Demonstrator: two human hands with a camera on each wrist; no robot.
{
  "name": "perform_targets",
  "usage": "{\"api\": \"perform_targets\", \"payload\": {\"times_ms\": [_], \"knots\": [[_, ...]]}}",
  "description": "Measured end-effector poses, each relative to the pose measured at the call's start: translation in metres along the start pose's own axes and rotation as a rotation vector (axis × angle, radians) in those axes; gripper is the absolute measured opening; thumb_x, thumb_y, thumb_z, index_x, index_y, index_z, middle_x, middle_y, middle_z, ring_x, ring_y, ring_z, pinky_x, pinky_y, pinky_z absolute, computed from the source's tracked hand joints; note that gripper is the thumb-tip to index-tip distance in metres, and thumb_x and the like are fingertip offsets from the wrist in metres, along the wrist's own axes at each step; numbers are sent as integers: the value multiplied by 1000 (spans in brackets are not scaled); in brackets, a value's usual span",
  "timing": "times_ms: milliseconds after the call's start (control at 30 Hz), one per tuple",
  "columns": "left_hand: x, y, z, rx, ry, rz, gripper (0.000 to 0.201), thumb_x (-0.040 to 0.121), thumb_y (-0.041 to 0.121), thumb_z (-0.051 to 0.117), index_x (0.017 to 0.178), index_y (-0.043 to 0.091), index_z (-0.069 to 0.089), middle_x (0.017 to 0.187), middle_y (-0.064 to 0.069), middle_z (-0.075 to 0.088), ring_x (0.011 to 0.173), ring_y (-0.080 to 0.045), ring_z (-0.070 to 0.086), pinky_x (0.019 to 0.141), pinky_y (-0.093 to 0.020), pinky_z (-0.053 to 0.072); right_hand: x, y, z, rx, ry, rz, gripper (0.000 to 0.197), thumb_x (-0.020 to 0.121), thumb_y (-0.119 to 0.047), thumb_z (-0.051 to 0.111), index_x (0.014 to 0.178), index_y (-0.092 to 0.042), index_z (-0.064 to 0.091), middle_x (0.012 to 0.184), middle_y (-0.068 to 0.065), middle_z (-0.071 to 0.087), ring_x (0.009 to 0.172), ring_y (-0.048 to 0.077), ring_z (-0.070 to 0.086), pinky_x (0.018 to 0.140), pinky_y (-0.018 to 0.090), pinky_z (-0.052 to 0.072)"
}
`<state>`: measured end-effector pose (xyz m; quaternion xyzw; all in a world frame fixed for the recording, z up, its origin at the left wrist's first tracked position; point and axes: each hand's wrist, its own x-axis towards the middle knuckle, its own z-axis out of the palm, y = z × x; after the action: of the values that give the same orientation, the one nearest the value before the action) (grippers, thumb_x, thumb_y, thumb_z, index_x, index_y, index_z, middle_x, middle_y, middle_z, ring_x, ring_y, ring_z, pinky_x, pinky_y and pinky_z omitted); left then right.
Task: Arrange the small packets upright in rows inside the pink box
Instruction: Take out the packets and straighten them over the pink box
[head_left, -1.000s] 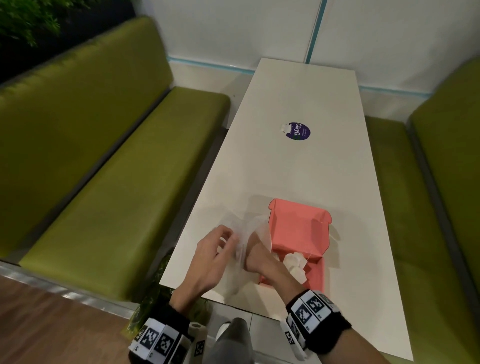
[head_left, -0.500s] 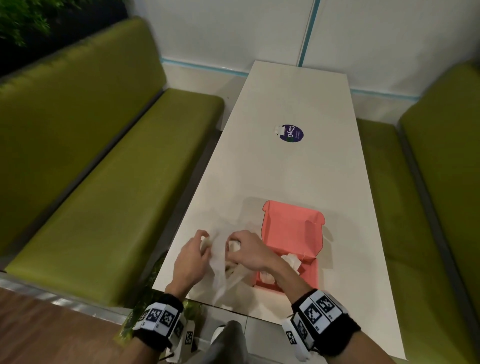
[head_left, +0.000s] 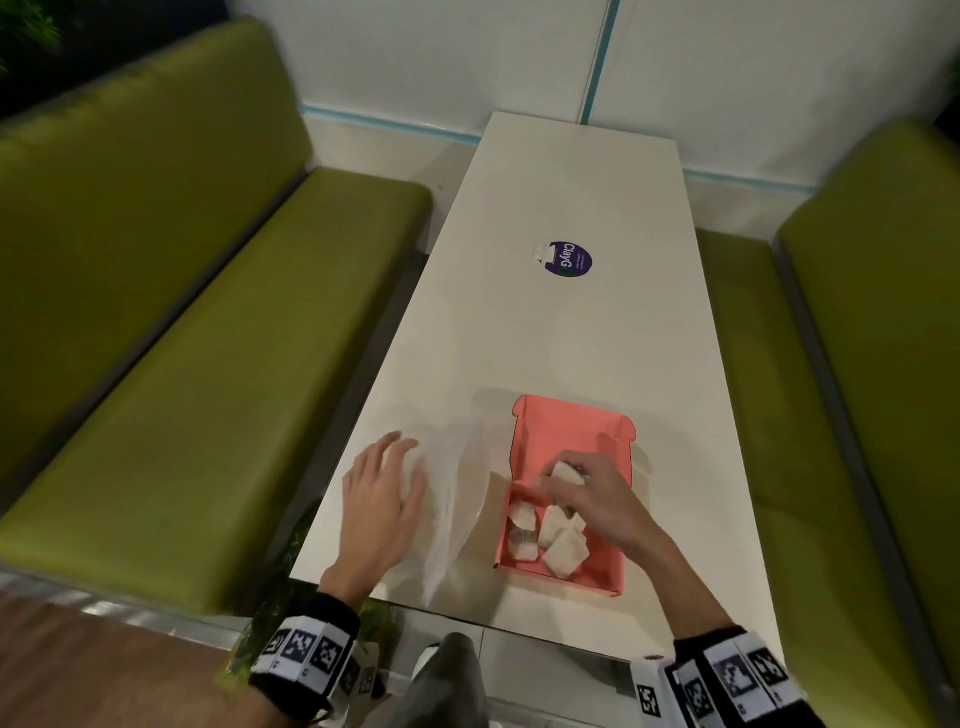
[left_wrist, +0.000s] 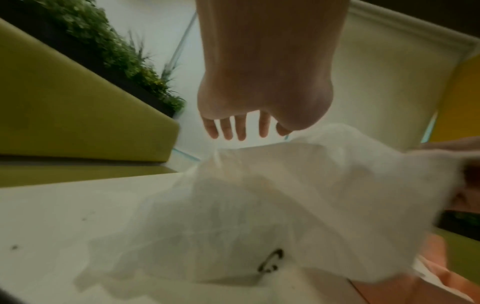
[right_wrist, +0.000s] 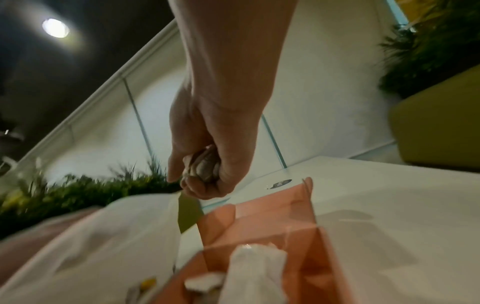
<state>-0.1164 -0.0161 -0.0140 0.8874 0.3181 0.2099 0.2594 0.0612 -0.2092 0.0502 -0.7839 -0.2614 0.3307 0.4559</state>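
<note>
Right hand (head_left: 597, 493): grip clenched around one small white packet (right_wrist: 201, 166), held over the pink box (head_left: 605, 577), likely to set it down there.
Left hand (head_left: 382, 499): grip released, fingers spread above the clear plastic bag (left_wrist: 259, 205), probably steadying it.
Packets in box (head_left: 545, 535): several lie loose and tilted, no rows yet.
Counter (head_left: 571, 338): white, carries box and bag side by side.

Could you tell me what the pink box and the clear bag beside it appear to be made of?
The pink box looks like matte folded cardboard: creased flaps and a tabbed lid. The clear bag seems thin, soft plastic film: translucent, wrinkled, slumping on the white table.
</note>
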Motion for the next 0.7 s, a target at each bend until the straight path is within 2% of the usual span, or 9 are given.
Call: {"api": "perform_targets", "payload": {"times_ms": [33,100,167,233,333,433,567,633,700], "knots": [[-2,4,3,14,-31,80,37,100,42,36,129,27,53,143,6,47,134,-13,38,109,-31,25,0,10,3,-95,14,0,11,82,-23,77,78,-15,70,66,-7,65,60,6,57,59,21,45],[-8,6,15,89,-141,192,41,100,47,32,132,32,51,148,5,43,140,-14,34,114,-32,22,-1,31,15,-258,7,-3,13,77,-29,79,79,-20,70,74,-4,68,68,8,61,64,27,47],[-14,0,28,182,-246,219,43,98,49,33,135,35,49,154,1,39,145,-21,28,117,-36,16,-2,44,30,-408,5,-1,22,75,-34,79,92,-22,70,88,-5,67,80,11,60,67,25,44],[-18,-5,35,283,-339,218,44,95,50,37,133,36,52,153,-6,41,145,-30,30,117,-40,11,-3,51,42,-567,23,-16,29,79,-35,74,104,-24,67,102,-7,62,87,11,56,66,22,39],[-20,-7,39,410,-410,226,41,91,53,40,125,37,59,150,-10,46,142,-35,36,116,-46,10,-2,57,53,-713,28,-37,26,84,-26,64,110,-24,65,117,-7,58,99,16,58,72,30,45],[-17,-7,37,379,-345,224,39,92,51,40,121,36,61,149,-8,47,142,-34,35,116,-46,14,-4,60,50,-614,90,-52,15,91,-25,60,104,-22,67,108,-8,54,91,15,58,71,28,44],[-7,18,25,101,-163,236,35,94,43,43,122,28,58,138,2,51,131,-22,42,108,-40,37,-9,50,28,-412,170,-94,6,87,-15,66,89,-18,70,91,-7,57,81,10,57,73,27,45],[0,41,20,-25,-169,304,34,96,40,46,125,26,57,133,5,52,124,-16,45,103,-32,41,-10,40,14,-340,145,-122,9,85,-12,66,84,-21,69,86,-4,63,81,9,59,74,25,45],[6,62,20,-130,-267,359,36,97,38,51,130,26,56,133,8,53,123,-11,44,103,-26,40,-13,28,0,-303,100,-126,8,86,-13,66,82,-20,68,82,-8,66,75,3,59,67,17,42]]}}
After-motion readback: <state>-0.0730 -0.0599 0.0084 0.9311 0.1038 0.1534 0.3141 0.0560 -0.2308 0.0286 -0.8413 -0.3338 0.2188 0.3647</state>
